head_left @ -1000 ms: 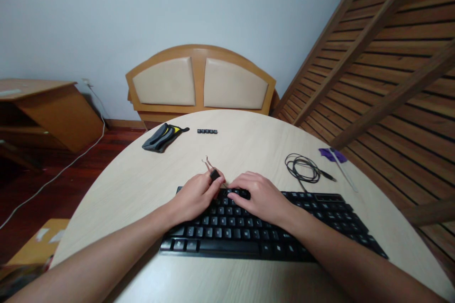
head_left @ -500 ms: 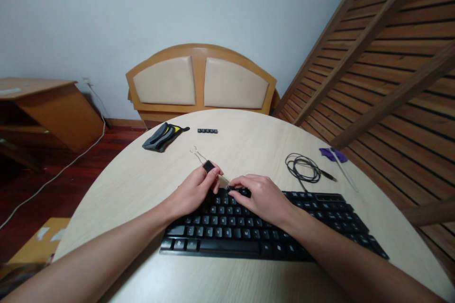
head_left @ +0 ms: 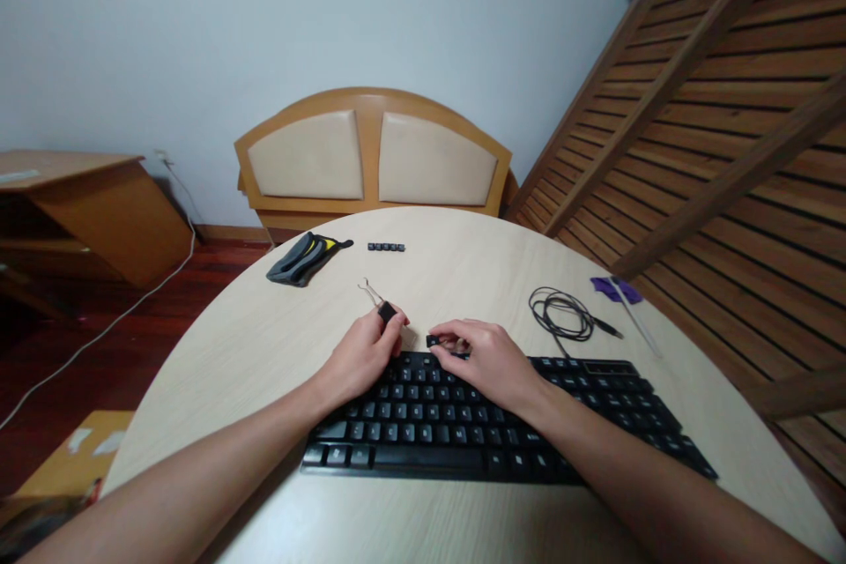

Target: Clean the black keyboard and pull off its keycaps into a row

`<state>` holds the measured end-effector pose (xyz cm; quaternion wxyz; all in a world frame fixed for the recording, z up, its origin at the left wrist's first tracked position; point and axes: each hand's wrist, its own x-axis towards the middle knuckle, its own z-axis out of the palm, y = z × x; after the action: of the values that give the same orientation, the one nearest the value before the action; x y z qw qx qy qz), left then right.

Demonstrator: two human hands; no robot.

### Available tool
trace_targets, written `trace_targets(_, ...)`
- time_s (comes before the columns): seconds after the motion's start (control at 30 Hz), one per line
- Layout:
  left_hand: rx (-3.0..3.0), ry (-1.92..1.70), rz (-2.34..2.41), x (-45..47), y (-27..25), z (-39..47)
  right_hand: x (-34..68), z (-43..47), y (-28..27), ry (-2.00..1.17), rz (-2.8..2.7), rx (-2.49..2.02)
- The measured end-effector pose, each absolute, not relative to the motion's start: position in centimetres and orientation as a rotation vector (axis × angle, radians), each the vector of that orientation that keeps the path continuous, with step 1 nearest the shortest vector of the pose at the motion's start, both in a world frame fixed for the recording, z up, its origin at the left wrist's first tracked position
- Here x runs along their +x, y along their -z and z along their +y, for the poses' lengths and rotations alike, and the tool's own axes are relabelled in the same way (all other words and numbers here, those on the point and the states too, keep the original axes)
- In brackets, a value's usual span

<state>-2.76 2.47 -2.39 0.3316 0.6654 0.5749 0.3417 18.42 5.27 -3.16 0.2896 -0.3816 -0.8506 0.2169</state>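
Observation:
A black keyboard (head_left: 429,460) lies on the round table before me, its far row partly hidden by my hands. My left hand (head_left: 368,344) is closed round the black handle of a wire keycap puller (head_left: 387,312), whose thin wire prongs point up and away. Between the thumb and fingers of my right hand (head_left: 487,357) is a small black keycap (head_left: 433,341), just above the keyboard's far edge. Farther back, several loose keycaps (head_left: 386,247) stand in a short row.
A grey and black folded cloth item with yellow (head_left: 307,259) lies at the back left. Coiled cable (head_left: 560,314) rests behind the keyboard on the right, near a purple cloth (head_left: 614,289) and a thin pale stick (head_left: 635,315). A wooden headboard (head_left: 371,150) stands beyond the table (head_left: 476,256).
My right hand has lifted a keycap off the keyboard's far row. The left hand, still holding the puller, has drawn slightly away to the left.

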Motion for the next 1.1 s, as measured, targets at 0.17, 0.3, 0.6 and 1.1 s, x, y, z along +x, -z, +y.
trace_targets(0.17,1.801,-0.808,1.53,-2.7,2.4,2.4,18.2,5.7,2.9,-0.676,-2.208,-1.096)
trace_targets(0.3,1.834,-0.779,1.525,-2.6,2.3,2.5,17.9,6.9,2.7,-0.7,-2.243,-1.172)
trace_targets(0.6,1.857,-0.784,1.524,-2.6,2.3,2.3,15.1,14.4,0.8,-0.364,-2.351,-1.382)
trace_targets(1.1,1.869,-0.746,1.537,-2.5,2.2,2.3,9.7,23.4,2.0,-0.201,-2.232,-1.744)
